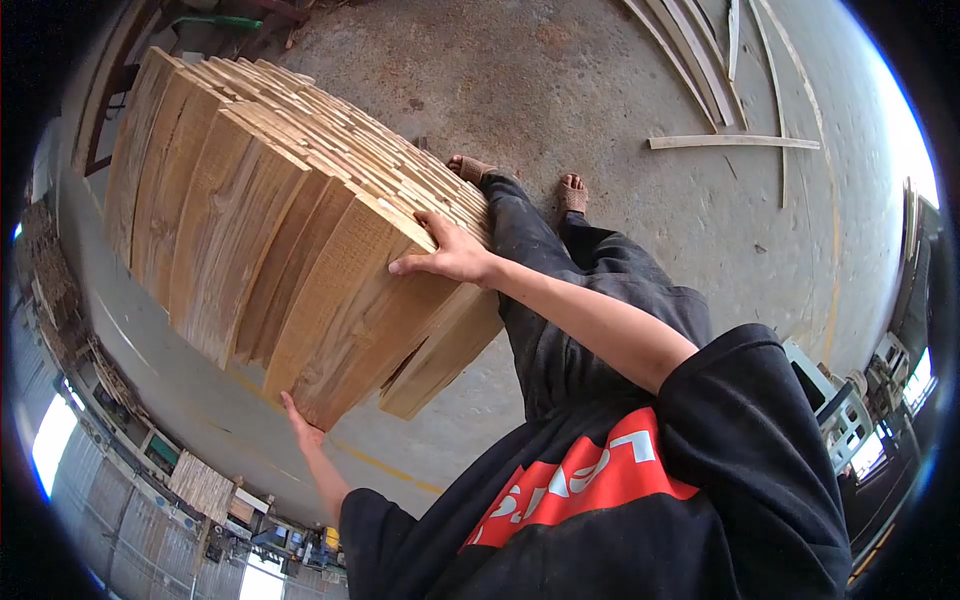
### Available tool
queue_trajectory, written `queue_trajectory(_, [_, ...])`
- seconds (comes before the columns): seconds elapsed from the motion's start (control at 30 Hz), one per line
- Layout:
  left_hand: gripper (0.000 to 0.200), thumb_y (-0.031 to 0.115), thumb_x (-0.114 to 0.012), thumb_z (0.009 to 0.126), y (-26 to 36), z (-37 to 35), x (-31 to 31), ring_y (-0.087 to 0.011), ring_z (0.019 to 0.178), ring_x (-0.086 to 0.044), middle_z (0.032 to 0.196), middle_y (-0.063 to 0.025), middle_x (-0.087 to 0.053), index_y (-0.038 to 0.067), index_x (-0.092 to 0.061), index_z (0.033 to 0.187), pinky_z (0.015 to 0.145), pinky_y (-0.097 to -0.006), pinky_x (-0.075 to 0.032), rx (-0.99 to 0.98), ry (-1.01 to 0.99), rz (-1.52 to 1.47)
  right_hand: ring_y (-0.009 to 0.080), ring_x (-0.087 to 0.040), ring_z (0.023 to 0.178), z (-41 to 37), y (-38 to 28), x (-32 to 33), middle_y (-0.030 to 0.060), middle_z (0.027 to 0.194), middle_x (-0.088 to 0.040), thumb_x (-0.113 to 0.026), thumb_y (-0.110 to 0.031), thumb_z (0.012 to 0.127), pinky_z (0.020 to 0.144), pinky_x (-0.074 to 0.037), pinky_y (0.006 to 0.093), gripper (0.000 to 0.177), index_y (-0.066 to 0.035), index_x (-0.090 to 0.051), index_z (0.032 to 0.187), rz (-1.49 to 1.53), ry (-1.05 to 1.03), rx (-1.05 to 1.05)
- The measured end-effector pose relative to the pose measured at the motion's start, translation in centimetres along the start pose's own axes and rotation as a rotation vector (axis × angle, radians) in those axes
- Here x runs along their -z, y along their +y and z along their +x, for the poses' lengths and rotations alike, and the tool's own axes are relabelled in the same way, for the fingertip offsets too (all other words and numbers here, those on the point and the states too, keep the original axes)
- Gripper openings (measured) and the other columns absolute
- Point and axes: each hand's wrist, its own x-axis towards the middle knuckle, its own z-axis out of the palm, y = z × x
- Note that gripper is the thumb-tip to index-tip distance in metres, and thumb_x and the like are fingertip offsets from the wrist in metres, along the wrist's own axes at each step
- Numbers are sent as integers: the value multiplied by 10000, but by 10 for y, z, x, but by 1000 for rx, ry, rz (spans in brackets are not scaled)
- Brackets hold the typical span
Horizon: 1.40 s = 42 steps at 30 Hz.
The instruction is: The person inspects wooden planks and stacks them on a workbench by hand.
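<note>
I carry a thick stack of rough wooden boards (250,220) against my body, their sawn ends fanned out toward the camera. My right hand (450,255) lies flat on the near side of the stack, fingers spread and pressing on a board end. Beneath the lowest boards, my left hand (300,422) supports the stack from below, mostly hidden by the wood. Dark trousers and my bare feet (572,192) show beyond the stack on the concrete floor (600,90).
Several thin wooden strips (735,142) lie loose on the concrete at the upper right. Machines and stacked timber (205,485) line the edge of the workshop at the lower left. A green-grey machine (835,410) stands at the right.
</note>
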Motion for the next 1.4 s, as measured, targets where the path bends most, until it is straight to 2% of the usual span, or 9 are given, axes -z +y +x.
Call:
queue_trajectory(0.4, [1198, 893, -551, 775, -1, 18, 7, -380, 1455, -354, 1632, -156, -307, 137, -211, 1639, 1138, -587, -351, -124, 88, -22, 385, -557, 1314, -22, 19, -6, 276, 1373, -585, -781, -765, 677, 1113, -432, 432, 1169, 22, -442, 1473, -105, 114, 76])
queue_trajectory(0.53, [1195, 881, -559, 784, 4, 17, 4, -381, 1470, -337, 1645, -154, -289, 138, -193, 1646, 1152, -578, -341, -153, 49, -24, 381, -537, 1343, -32, 25, -12, 279, 1413, -558, -815, -727, 674, 1138, -414, 422, 1174, 6, -415, 1499, -48, 120, 37])
queue_trajectory(0.57, [1195, 879, -561, 786, 4, 20, 6, -380, 1474, -331, 1649, -153, -283, 138, -191, 1647, 1154, -578, -339, -148, 58, -17, 348, -547, 1338, -35, 28, -12, 258, 1425, -552, -868, -615, 702, 1136, -414, 420, 1120, -26, -394, 1527, -66, 106, 32])
queue_trajectory(0.67, [1186, 874, -555, 796, -1, 31, 20, -379, 1484, -316, 1659, -153, -267, 138, -185, 1649, 1163, -577, -329, -133, 76, -6, 366, -540, 1343, -47, 29, -10, 261, 1412, -559, -860, -627, 708, 1143, -407, 425, 1143, -47, -351, 1551, -27, 35, -6])
queue_trajectory(0.83, [1130, 860, -512, 843, -1, 25, 22, -367, 1494, -306, 1665, -153, -259, 134, -192, 1647, 1180, -557, -307, -199, 116, -53, 369, -488, 1382, -51, 44, -11, 276, 1449, -502, -882, -597, 698, 1174, -371, 428, 1182, 33, -323, 1527, 57, 8, 48])
queue_trajectory(0.93, [1101, 853, -486, 865, -26, 63, 52, -352, 1497, -306, 1662, -151, -270, 128, -205, 1644, 1193, -538, -292, -204, 133, -102, 324, -294, 1506, -37, 49, 1, 183, 1577, -326, -942, -434, 716, 1231, -270, 469, 1182, -32, -248, 1585, 52, -143, 89])
queue_trajectory(0.97, [1101, 854, -486, 865, -31, 70, 57, -348, 1498, -306, 1663, -149, -269, 129, -205, 1644, 1194, -534, -291, -226, 151, -113, 325, -203, 1540, -34, 50, 2, 181, 1616, -248, -929, -446, 729, 1250, -205, 481, 1222, -55, -187, 1619, 21, -178, 42])
queue_trajectory(1.1, [1073, 843, -483, 875, -40, 77, 57, -343, 1485, -330, 1652, -130, -296, 117, -250, 1629, 1189, -533, -307, -220, 185, -157, 379, -132, 1561, -31, 38, -3, 284, 1651, -153, -891, -558, 718, 1267, -147, 465, 1353, 24, -70, 1623, 211, -204, -5])
queue_trajectory(1.4, [1081, 842, -525, 836, -42, 44, 26, -345, 1451, -371, 1604, -142, -353, 111, -303, 1602, 1161, -535, -334, -211, 390, -104, 349, -215, 1539, -38, 18, -15, 250, 1650, -195, -837, -546, 773, 1251, -213, 451, 1243, 27, -129, 1620, 409, -91, -212])
